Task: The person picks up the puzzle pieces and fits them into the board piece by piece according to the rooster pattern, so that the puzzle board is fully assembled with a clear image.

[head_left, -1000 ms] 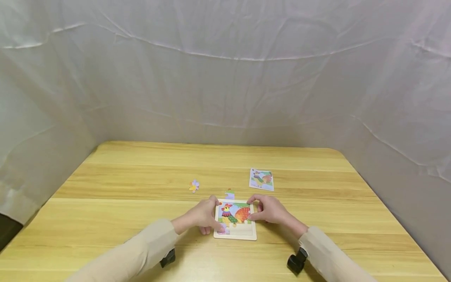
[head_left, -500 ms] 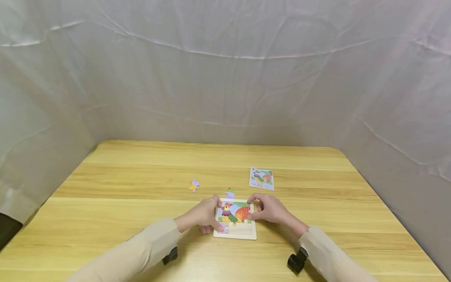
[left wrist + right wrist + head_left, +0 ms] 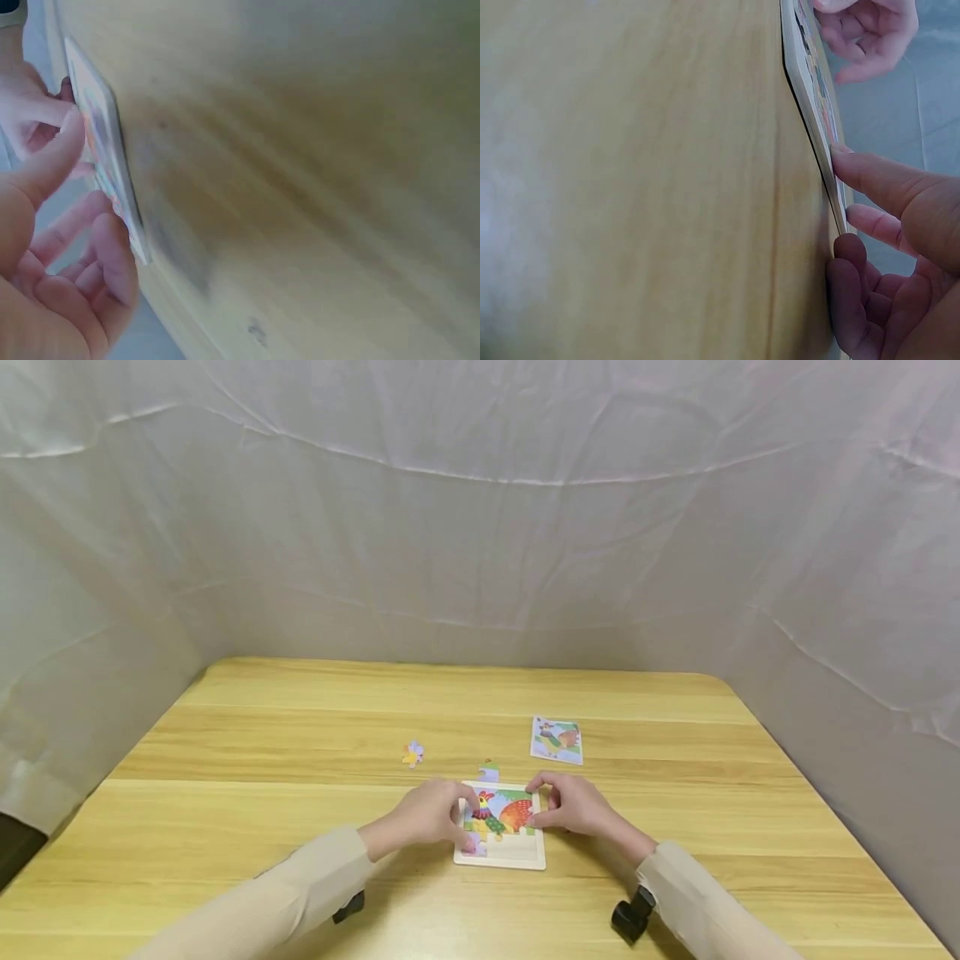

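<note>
A wooden-framed jigsaw puzzle (image 3: 516, 862) with a rooster picture lies on the table, its lower right part showing bare wood. My right hand (image 3: 577, 806) holds the frame at its right side, thumb on the edge and index finger at the upper right corner. Over the left side is my left hand (image 3: 431, 812), thumb near the lower left piece and index finger near the rooster's head. In the left wrist view its thumb and fingers stand apart, fingers loosely bent by the puzzle (image 3: 124, 165). Whether the left fingertips touch the pieces, I cannot tell.
Beyond the frame lies a loose green and lilac puzzle piece (image 3: 489, 772). Farther left are loose yellow and lilac pieces (image 3: 413, 754), perhaps overlapping. A rooster picture card (image 3: 557, 741) lies at the back right. Grey cloth (image 3: 480, 568) hangs behind the wooden table (image 3: 300, 727).
My left hand has let go of the frame's left edge, its index finger shifting inward over the picture near the rooster's head. The right hand and the frame stay in place.
</note>
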